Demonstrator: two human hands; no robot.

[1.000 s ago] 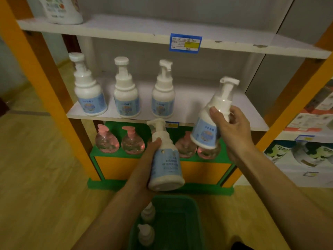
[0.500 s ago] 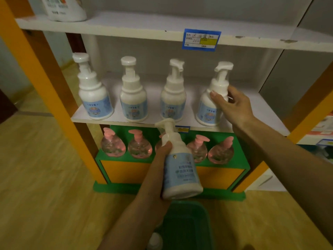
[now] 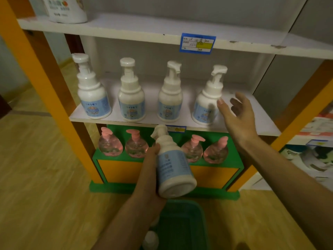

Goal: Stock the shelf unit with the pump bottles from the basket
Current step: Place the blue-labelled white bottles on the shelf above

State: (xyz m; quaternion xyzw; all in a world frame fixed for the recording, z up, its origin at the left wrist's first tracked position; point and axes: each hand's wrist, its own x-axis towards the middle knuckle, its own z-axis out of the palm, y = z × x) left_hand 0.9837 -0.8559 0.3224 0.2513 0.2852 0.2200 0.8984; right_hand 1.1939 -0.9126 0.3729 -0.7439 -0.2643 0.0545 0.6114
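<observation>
Basket (image 3: 182, 224) of green plastic sits lowest in the view, on the wooden floor (image 3: 41, 186), with the white cap of a bottle in the basket (image 3: 151, 239) showing at its left edge. Just above it the left hand (image 3: 153, 170) grips a held pump bottle (image 3: 173, 165), white with a pale blue label, fingers wrapped round its left side and thumb up near the shoulder. That bottle tilts back toward the camera, base nearest, pump head pointing up at the middle shelf (image 3: 252, 123). The left forearm rises from the lower edge of the frame, steeply up to the wrist.

Right hand (image 3: 236, 112) is farther out, over the right part of the middle shelf, fingers spread and lightly bent, holding nothing. Its thumb tip lies against or just beside the fourth bottle (image 3: 207, 103); contact cannot be told for sure. The right forearm runs in from the lower right corner, diagonally up and left.

Behind the hands, four white pump bottles stand upright in a row on the middle shelf: first bottle (image 3: 92, 94), second bottle (image 3: 131, 98), third bottle (image 3: 170, 100), then the fourth. Below, pink round bottles (image 3: 110, 144) line the green bottom shelf (image 3: 234, 165). A blue price tag (image 3: 197, 43) is stuck on the top shelf (image 3: 126, 27) edge, where a large white container (image 3: 66, 9) stands at the far left.
</observation>
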